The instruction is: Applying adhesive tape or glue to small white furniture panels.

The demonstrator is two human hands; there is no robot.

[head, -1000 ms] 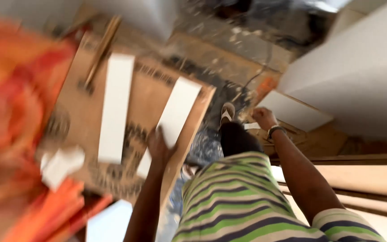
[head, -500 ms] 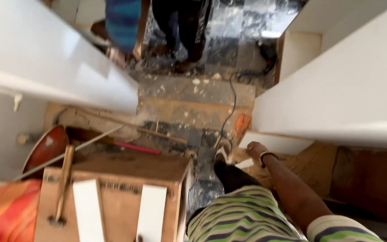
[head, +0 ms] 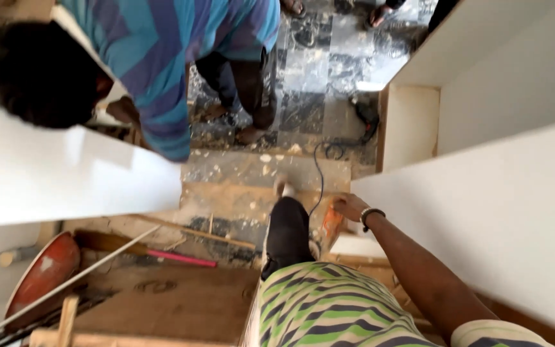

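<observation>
My right hand [head: 349, 207], with a dark band on the wrist, reaches forward and down to the lower corner of a large white board [head: 483, 218] that fills the right side. Its fingers curl against that corner, just above an orange tool [head: 331, 226] on the floor. My left hand is out of view. My striped green shirt [head: 329, 308] and a dark trouser leg [head: 288, 234] show at the bottom.
A person in a blue striped shirt [head: 181, 58] bends over another white board [head: 46, 173] at left. A corded drill [head: 367, 119] lies on the patterned floor. A red round dish [head: 43, 270], a pink rod [head: 181, 257] and a brown board [head: 175, 302] lie lower left.
The view has swung forward off the brown board. My left hand, which lay on a white strip, has left the view. The person in the blue shirt has come in.
</observation>
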